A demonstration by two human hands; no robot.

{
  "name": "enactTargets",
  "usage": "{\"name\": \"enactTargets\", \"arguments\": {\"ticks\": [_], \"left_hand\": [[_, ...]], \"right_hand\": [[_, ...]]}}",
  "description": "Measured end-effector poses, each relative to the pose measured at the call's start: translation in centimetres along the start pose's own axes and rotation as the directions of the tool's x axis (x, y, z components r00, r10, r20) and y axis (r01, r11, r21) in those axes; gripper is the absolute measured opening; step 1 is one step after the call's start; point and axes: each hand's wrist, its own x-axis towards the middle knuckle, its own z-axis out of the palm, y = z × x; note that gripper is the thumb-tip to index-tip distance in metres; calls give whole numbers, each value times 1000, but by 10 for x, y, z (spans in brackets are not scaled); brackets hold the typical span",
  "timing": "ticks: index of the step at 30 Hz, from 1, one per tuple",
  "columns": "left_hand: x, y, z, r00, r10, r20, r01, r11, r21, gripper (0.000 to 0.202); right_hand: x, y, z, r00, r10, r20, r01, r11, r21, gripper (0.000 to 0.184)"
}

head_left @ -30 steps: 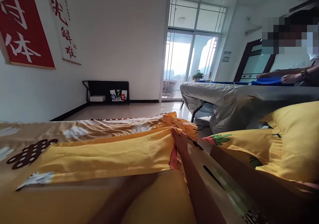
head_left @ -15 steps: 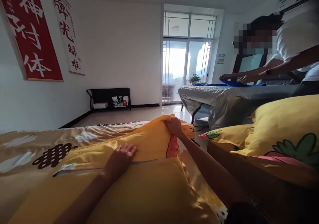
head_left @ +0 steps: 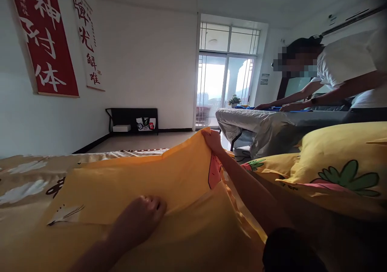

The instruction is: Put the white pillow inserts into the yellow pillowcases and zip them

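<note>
A yellow pillowcase (head_left: pixel 121 187) with a pink-red print near its right side lies across the bed in front of me. My right hand (head_left: pixel 213 141) pinches its far right corner and holds that corner up off the bed. Nearer to me, my left hand (head_left: pixel 146 211) rests on the cloth with curled fingers, closed on the pillowcase's near layer; the fingertips are partly hidden. Beneath the pillowcase spreads a tan bed sheet (head_left: pixel 27 167) with white cloud shapes.
Yellow pillows (head_left: pixel 341 151) with printed leaves are piled at my right. Beyond them a co-worker (head_left: pixel 347 58) leans over a table with a silvery cover (head_left: pixel 250 119), both hands on blue cloth. A black rack (head_left: pixel 130 117) stands by the far wall.
My right hand has lifted the pillowcase corner slightly higher. My left hand has come nearer to me, its fingers going from flat to curled. The co-worker's hands have lowered to the table.
</note>
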Motion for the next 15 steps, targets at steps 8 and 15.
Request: {"name": "enactTargets", "arguments": {"ticks": [8, 15], "left_hand": [[-6, -11, -26, 994, -91, -65, 80, 984, -158, 26], [0, -64, -43, 933, -296, -205, 30, 631, -775, 42]], "right_hand": [[12, -57, -56, 954, -261, -149, 236, 957, -169, 28], [-8, -97, -73, 913, -383, -141, 349, 911, -220, 33]]}}
